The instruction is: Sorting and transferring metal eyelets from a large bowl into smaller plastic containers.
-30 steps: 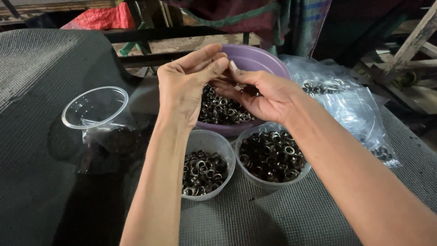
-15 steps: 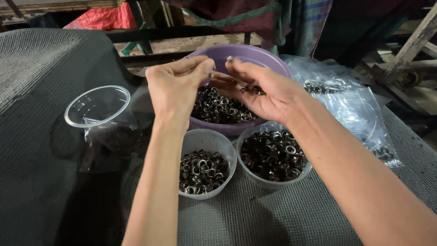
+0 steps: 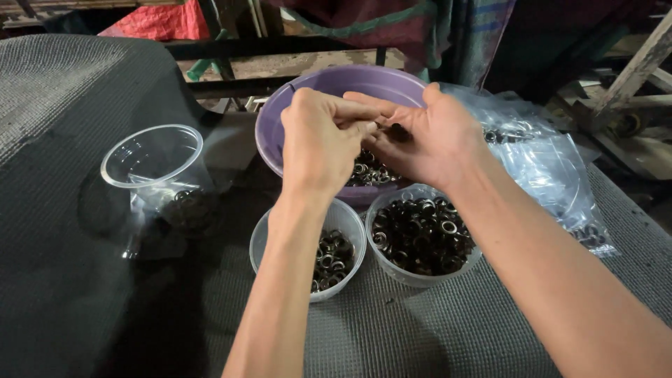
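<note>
in purple bowl (image 3: pixel 280 133), seemingly metal rings (image 3: pixel 367 171)

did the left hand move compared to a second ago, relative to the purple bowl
Yes. The left hand has dropped slightly toward the person, from covering the far rim of the purple bowl to lower over its contents.

Purple bowl (image 3: pixel 280 133) with dark and silver-toned rings (image 3: pixel 367 171) inside. Two translucent whitish cups: the left cup (image 3: pixel 350 217) holds dull brown-grey rings, the right cup (image 3: pixel 420 276) holds darker, nearly black rings with a few bright silver ones. Clear cup (image 3: pixel 150 157) at left, colourless, over a dark heap. Tabletop (image 3: pixel 392 329) covered in grey mat with a fine woven grid pattern. Clear bag (image 3: pixel 553 168), bluish-white sheen. Red cloth (image 3: pixel 157 21) at top left; striped maroon, teal and blue fabric (image 3: pixel 434 28) at top.
</note>
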